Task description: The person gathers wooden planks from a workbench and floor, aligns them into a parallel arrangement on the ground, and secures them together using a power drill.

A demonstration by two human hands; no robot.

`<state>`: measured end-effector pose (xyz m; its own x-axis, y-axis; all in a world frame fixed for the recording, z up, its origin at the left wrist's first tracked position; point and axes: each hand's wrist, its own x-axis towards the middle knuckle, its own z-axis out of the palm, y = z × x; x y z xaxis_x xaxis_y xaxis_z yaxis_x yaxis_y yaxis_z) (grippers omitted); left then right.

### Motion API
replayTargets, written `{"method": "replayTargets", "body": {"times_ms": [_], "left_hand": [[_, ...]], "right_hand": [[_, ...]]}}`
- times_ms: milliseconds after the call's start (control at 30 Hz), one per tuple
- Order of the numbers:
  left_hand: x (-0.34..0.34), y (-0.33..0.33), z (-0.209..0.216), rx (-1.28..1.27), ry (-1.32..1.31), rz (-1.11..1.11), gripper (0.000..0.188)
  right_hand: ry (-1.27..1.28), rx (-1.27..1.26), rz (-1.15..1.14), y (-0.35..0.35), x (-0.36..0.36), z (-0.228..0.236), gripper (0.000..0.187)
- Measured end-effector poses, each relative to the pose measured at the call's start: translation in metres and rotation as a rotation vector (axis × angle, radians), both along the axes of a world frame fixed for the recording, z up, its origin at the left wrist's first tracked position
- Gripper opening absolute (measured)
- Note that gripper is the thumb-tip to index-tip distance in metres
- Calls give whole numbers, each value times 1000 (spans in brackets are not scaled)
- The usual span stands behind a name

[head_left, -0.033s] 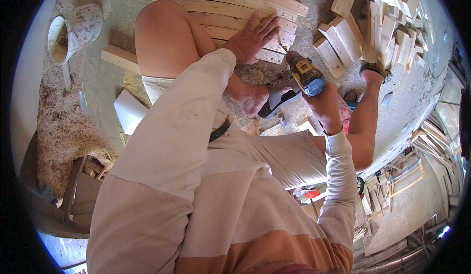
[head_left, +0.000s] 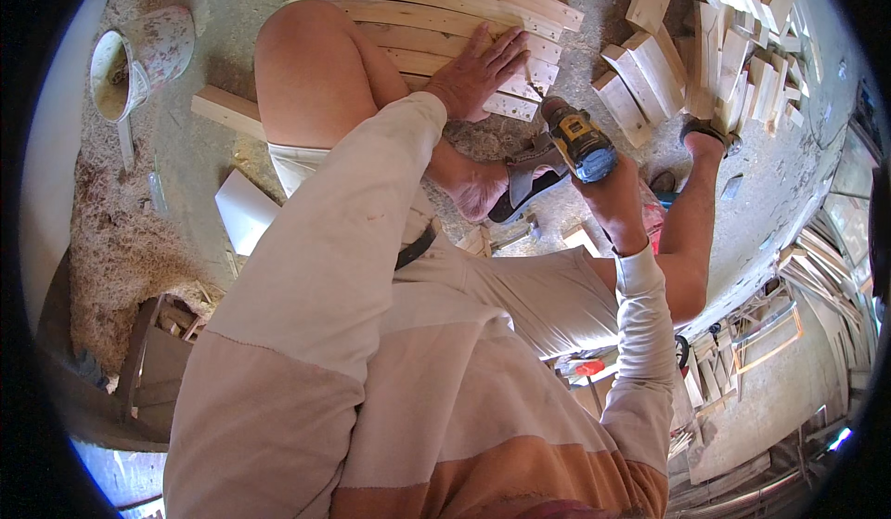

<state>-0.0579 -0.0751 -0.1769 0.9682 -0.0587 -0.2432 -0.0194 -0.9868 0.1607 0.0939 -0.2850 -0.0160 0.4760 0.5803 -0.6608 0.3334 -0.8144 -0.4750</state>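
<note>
My right hand (head_left: 611, 199) is wrapped round the grip of a yellow and black cordless drill (head_left: 579, 138), whose rear end is blue. The drill's bit points up and left at the end of a pale wooden slat (head_left: 512, 107); whether its tip is in the wood I cannot make out. Flat on the slats beside the bit lies my left hand (head_left: 476, 71), fingers stretched out. Several slats lie side by side on the floor, with small dark holes near their right ends. My left hand hides part of them.
Stacked wooden blocks (head_left: 640, 83) stand right of the slats. A stained white bucket (head_left: 167, 45) lies tipped at the far left, near sawdust (head_left: 111, 240). My sandalled foot (head_left: 478, 192) is just below the slats. A white panel (head_left: 246, 211) lies left of my lap.
</note>
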Motion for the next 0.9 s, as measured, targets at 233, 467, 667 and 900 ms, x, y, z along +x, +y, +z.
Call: {"method": "replayTargets", "body": {"times_ms": [233, 467, 667, 900], "left_hand": [[0, 1, 3, 14, 15, -9, 121], [-2, 0, -2, 28, -21, -1, 121], [-2, -1, -2, 36, -16, -8, 119], [-2, -2, -3, 59, -23, -12, 121]], "right_hand": [[22, 21, -13, 9, 0, 7, 33], [28, 56, -29, 3, 4, 1, 33], [34, 7, -13, -11, 10, -8, 36], [3, -47, 31, 2, 11, -11, 34]]}}
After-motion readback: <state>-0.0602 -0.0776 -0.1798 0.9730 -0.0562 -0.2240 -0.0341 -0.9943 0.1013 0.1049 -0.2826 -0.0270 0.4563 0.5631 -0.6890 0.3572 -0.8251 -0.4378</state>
